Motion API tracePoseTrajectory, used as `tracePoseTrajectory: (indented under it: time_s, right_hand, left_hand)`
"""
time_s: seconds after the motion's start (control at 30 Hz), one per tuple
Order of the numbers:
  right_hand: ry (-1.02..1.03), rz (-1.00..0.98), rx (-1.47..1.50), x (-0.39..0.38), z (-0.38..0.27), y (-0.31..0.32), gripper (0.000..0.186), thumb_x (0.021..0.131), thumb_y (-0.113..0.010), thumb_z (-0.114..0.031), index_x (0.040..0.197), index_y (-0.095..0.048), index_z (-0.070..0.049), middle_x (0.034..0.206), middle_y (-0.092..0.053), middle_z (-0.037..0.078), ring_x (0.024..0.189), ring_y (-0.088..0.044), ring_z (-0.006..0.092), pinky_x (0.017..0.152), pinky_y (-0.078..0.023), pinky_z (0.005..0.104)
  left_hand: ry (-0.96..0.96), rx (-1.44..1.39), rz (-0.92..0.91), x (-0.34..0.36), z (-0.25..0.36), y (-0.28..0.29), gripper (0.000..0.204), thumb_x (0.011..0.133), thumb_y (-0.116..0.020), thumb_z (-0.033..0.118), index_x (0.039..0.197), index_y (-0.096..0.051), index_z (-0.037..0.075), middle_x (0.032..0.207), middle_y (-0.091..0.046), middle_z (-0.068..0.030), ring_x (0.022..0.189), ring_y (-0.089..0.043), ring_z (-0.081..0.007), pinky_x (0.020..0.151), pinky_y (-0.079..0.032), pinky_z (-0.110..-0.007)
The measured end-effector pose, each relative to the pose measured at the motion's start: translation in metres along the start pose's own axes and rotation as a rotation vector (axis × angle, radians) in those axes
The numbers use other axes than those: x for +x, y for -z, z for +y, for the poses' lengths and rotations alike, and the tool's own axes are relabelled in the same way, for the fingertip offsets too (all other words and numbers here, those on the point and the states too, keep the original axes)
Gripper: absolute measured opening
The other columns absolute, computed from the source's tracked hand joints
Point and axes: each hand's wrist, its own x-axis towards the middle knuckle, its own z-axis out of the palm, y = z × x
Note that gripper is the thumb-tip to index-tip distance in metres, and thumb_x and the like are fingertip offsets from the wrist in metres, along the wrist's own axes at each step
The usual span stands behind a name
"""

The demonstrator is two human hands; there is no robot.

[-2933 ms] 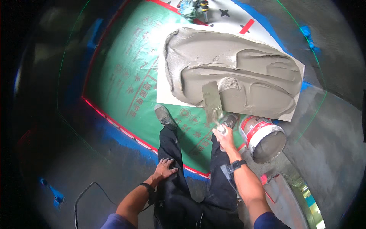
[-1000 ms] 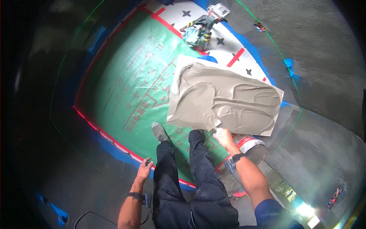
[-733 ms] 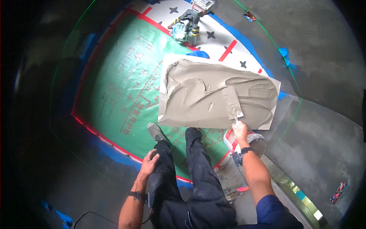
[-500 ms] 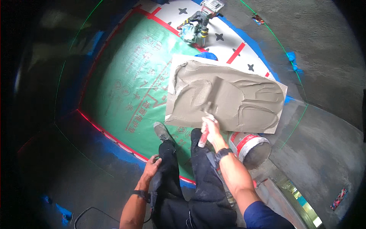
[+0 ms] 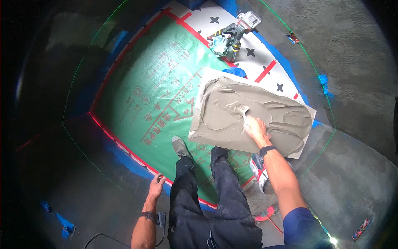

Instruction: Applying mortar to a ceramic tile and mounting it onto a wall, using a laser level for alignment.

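My right hand (image 5: 258, 130) is closed round a trowel (image 5: 245, 111), whose small pale blade end shows against the wet grey mortar (image 5: 286, 114). Most of its handle is hidden in my grip. The mortar lies thick, with smeared ridges and grooves, over a pale rectangular board (image 5: 299, 154). Away from the board, my left hand (image 5: 156, 185) hangs beside my left knee. It holds nothing, and its fingers are loosely bent and apart.
A white and red bucket (image 5: 258, 172) stands partly under the board's near edge. Green protective sheeting (image 5: 137, 87) with red tape covers the floor. Beyond the board stands a small tripod with a boxy device (image 5: 248, 20). Grey walls (image 5: 348, 45) carry green laser lines.
My right hand has moved right and farther over the board; the trowel's red handle no longer shows and its blade end sits elsewhere in the mortar. My left hand has shifted slightly left.
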Motion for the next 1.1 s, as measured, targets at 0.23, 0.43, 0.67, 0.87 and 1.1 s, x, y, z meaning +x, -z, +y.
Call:
tracePoseTrajectory:
  time_s: [0.23,0.43,0.67,0.87,1.1]
  right_hand:
    - [-0.054,-0.330,0.466,-0.072,0.021,-0.020,0.023,0.072,-0.066,-0.020,0.082,-0.062,0.000,0.070,-0.063,0.018,0.062,-0.060,0.0261,0.062,-0.048,0.0409]
    - [-0.524,-0.290,1.559,-0.053,-0.043,0.017,0.017,0.083,-0.069,-0.009,0.084,-0.052,-0.010,0.059,-0.046,-0.005,0.045,-0.042,0.0050,0.038,-0.032,0.0214]
    - [-0.610,-0.215,1.750,0.032,-0.172,-0.013,0.015,0.083,-0.068,-0.014,0.079,-0.054,-0.011,0.060,-0.051,-0.004,0.047,-0.046,0.0063,0.042,-0.037,0.0241]
    - [-0.631,0.184,0.771,-0.040,-0.089,-0.057,0.025,0.071,-0.072,-0.020,0.084,-0.062,-0.001,0.069,-0.064,0.013,0.059,-0.062,0.0233,0.058,-0.050,0.0381]
    - [-0.831,-0.142,1.717,0.084,-0.191,0.068,0.016,0.084,-0.069,-0.014,0.087,-0.054,-0.013,0.056,-0.044,-0.006,0.043,-0.042,0.0067,0.038,-0.032,0.0228]
  left_hand:
    - [-0.073,0.113,0.147,-0.006,0.038,0.061,0.050,0.092,-0.061,0.028,0.129,-0.050,-0.003,0.124,-0.058,-0.0200,0.113,-0.057,-0.0269,0.096,-0.045,-0.036]
    - [-0.144,0.176,0.111,0.062,0.127,0.101,0.051,0.093,-0.060,0.025,0.133,-0.047,-0.004,0.122,-0.059,-0.0227,0.113,-0.057,-0.0271,0.095,-0.045,-0.035]
    - [-0.261,0.262,-0.126,0.129,0.276,0.087,0.050,0.093,-0.059,0.023,0.134,-0.045,-0.004,0.122,-0.059,-0.0256,0.115,-0.057,-0.0281,0.098,-0.044,-0.036]
    - [-0.187,0.306,-0.202,0.161,0.299,0.140,0.048,0.093,-0.059,0.021,0.132,-0.047,-0.003,0.118,-0.061,-0.0218,0.112,-0.057,-0.0261,0.097,-0.043,-0.035]
    - [0.014,0.200,-0.105,0.228,0.203,0.264,0.043,0.093,-0.058,0.019,0.128,-0.050,-0.005,0.117,-0.061,-0.0163,0.106,-0.057,-0.0195,0.091,-0.045,-0.030]
